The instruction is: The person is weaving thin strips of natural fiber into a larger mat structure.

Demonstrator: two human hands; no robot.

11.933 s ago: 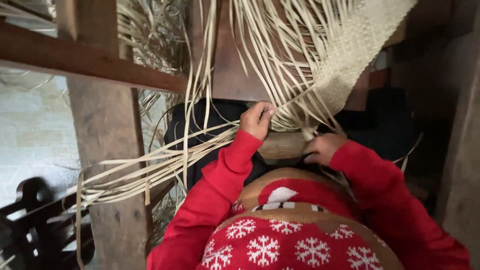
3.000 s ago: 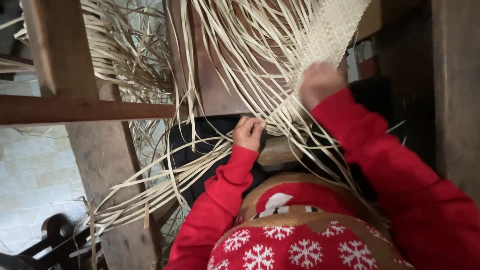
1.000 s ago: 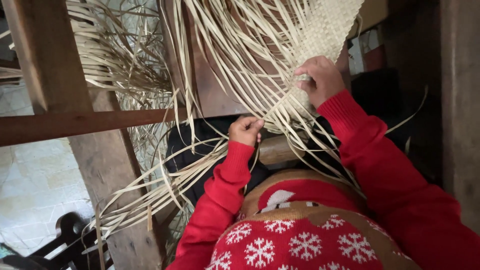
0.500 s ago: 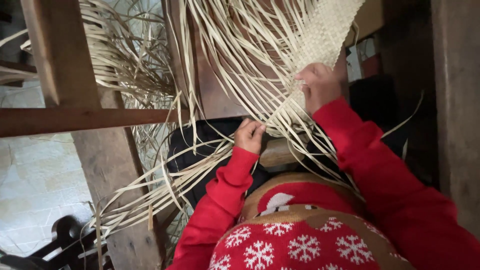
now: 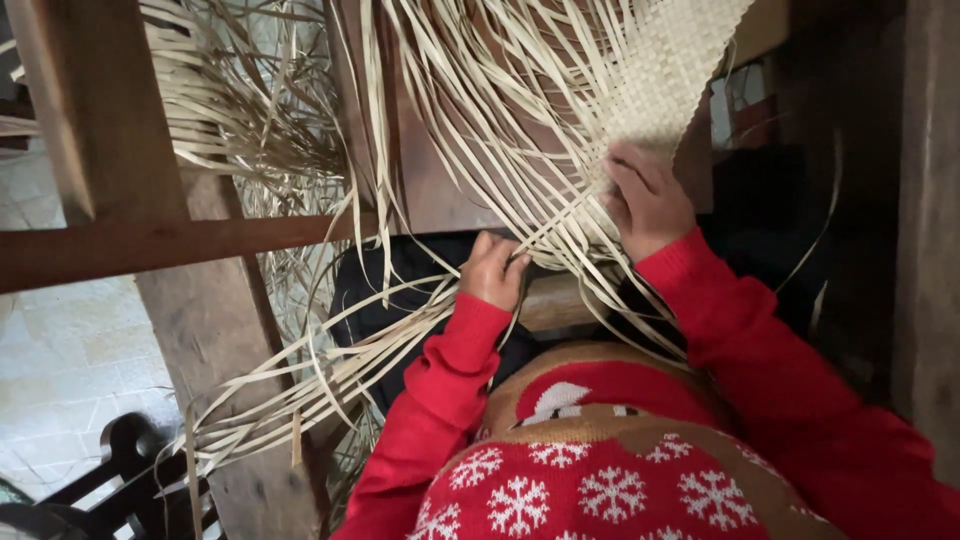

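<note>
Left hand: the left hand (image 5: 493,270) is curled into a loose fist, pinching a few of the pale flat straw strips (image 5: 470,150) between thumb and fingertips, just above a rounded wooden block (image 5: 556,298) at the person's lap.
Right hand: the right hand (image 5: 648,198) lies higher, fingers bent against the lower edge of the pale woven straw mat (image 5: 672,70); it presses on the weave and the strips there, but whether it grasps a strip cannot be told.
Woven mat: it hangs at the upper right, slanting up out of view, its checkered weave ending just at the right hand.
Loose strips: they fan from the weave's edge down and leftward, crossing between both hands; a long bundle (image 5: 310,385) sweeps from the left hand to the lower left, past the post.
Wooden frame: a thick upright wooden post (image 5: 215,320) and a reddish horizontal wooden beam (image 5: 160,245) stand at the left, well apart from the hands; strips trail across both.
Behind: a tangle of dry straw (image 5: 250,110) hangs at the upper left behind the beam.
Clothing: red sleeves and a red jumper with white snowflakes (image 5: 590,480) fill the bottom, hiding the lap.
Lower left: dark curved wooden furniture (image 5: 120,480) over a pale tiled floor (image 5: 60,370).
Right edge: a dark wooden wall (image 5: 925,200) close beside the right arm.
</note>
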